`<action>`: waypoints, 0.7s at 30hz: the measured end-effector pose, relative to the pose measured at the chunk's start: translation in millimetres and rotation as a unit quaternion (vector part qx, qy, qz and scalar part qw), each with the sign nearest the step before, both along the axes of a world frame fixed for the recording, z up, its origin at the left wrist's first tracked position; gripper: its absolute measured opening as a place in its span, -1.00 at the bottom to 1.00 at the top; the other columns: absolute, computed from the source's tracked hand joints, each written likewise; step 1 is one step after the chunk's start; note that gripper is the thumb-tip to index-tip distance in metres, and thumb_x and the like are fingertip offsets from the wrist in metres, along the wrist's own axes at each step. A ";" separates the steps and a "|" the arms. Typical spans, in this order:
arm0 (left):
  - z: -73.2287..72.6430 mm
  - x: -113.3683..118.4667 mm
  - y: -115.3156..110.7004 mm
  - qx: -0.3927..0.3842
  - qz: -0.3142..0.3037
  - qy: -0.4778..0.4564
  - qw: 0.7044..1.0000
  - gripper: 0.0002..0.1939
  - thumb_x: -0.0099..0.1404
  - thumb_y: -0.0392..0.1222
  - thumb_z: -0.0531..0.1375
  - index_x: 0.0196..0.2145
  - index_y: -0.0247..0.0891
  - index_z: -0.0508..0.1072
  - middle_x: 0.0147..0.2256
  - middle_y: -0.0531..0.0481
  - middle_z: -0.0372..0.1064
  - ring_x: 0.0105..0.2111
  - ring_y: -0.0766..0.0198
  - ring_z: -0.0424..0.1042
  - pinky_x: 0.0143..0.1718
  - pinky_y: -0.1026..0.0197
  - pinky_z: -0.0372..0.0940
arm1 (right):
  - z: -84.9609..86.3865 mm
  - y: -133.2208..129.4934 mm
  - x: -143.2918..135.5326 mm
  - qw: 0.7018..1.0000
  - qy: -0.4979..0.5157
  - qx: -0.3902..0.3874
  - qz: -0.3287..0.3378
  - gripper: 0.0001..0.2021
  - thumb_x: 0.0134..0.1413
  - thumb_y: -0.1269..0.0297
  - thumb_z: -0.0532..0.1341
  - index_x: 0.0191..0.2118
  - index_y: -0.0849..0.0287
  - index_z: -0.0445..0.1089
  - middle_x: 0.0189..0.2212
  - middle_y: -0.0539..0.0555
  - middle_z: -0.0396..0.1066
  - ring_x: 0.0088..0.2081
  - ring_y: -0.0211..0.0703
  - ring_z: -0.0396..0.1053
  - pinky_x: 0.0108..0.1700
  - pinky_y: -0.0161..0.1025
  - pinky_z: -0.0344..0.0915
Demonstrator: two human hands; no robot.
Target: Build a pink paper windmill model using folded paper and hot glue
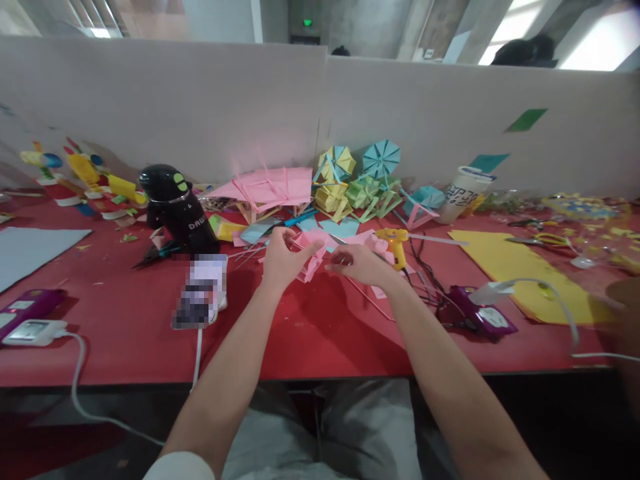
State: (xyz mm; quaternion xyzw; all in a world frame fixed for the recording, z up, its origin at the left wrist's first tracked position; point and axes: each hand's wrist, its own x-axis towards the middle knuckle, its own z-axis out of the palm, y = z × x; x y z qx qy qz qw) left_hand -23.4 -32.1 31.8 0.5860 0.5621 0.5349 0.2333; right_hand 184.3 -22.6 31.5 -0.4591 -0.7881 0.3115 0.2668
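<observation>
Step in hand looks like close handwork on a small folded pink-paper framework (311, 268), at mid-surface between the hands. Left hand (284, 259): thumb out over it, fingers curled at its far side, appears to be gripping it. Right hand (364, 263): just beside, fingers bent in; a slim pointed metal tool (338, 239) shows at them, can't tell whether they grip it. My read: next move calls for left steady, right placed finely, no crushing of thin paper. Red surface (310, 347) is cluttered: yellow glue gun (399, 245) just right of the work, purple power strip (485, 319) and yellow paper sheets (530, 277) farther right, black bottle (183, 210) and blurred-screen phone (203, 290) left. Folded blue paper umbrella (381, 159) sits near the pale partition (150, 100); green lit sign (307, 23) in the room beyond.
</observation>
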 end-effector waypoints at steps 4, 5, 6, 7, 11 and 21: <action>7.2 -16.8 7.5 0.010 0.017 -0.084 0.996 -0.62 0.28 0.20 0.14 -0.32 -0.21 0.32 -0.43 0.03 0.30 -0.43 0.27 0.32 -0.27 0.18 0.26 | -13.8 6.7 0.5 0.998 0.045 -0.004 -0.032 -0.77 0.00 0.08 0.29 -0.39 0.15 0.47 -0.45 0.06 0.50 -0.41 -0.18 0.37 -0.35 -0.23 0.27; 8.7 -24.9 10.0 0.004 0.028 -0.093 0.995 -0.63 0.32 0.18 0.07 -0.35 -0.20 0.33 -0.47 0.03 0.30 -0.46 0.26 0.32 -0.30 0.16 0.26 | -18.1 7.7 1.9 0.997 0.057 0.003 -0.053 -0.74 0.01 0.06 0.27 -0.39 0.17 0.47 -0.47 0.05 0.48 -0.43 -0.19 0.35 -0.37 -0.23 0.25; 9.5 -34.1 12.5 -0.001 0.044 -0.083 0.996 -0.66 0.34 0.12 0.05 -0.37 -0.20 0.34 -0.49 0.03 0.30 -0.47 0.24 0.32 -0.30 0.15 0.27 | -21.5 7.9 3.3 0.996 0.065 0.011 -0.067 -0.71 0.03 0.03 0.25 -0.39 0.19 0.46 -0.49 0.04 0.45 -0.45 -0.20 0.32 -0.38 -0.24 0.23; 9.4 -43.7 14.9 -0.002 0.065 -0.054 0.996 -0.73 0.33 0.04 0.07 -0.37 -0.19 0.36 -0.48 0.01 0.33 -0.45 0.22 0.35 -0.28 0.13 0.29 | -23.6 7.3 4.4 0.995 0.071 0.016 -0.070 -0.69 0.05 0.00 0.23 -0.39 0.19 0.45 -0.51 0.03 0.43 -0.46 -0.22 0.29 -0.39 -0.24 0.20; 2.7 -72.8 22.7 -0.069 0.069 0.159 0.982 -0.89 0.14 -0.32 0.17 -0.35 -0.21 0.45 -0.33 -0.11 0.47 -0.27 0.11 0.44 -0.14 0.05 0.30 | -21.0 -1.3 0.9 0.993 0.114 0.015 -0.031 -0.63 0.08 -0.08 0.24 -0.33 0.19 0.43 -0.46 0.01 0.40 -0.44 -0.24 0.25 -0.36 -0.26 0.19; -7.2 -56.2 20.6 -0.228 0.016 0.356 0.906 -0.88 0.12 -0.20 0.27 -0.33 -0.17 0.50 -0.17 -0.30 0.53 -0.11 -0.20 0.49 -0.13 -0.15 0.32 | -15.5 -3.0 -11.4 0.971 0.169 0.100 -0.137 -0.59 0.09 -0.17 0.20 -0.38 0.14 0.34 -0.49 0.00 0.34 -0.44 -0.23 0.23 -0.39 -0.26 0.16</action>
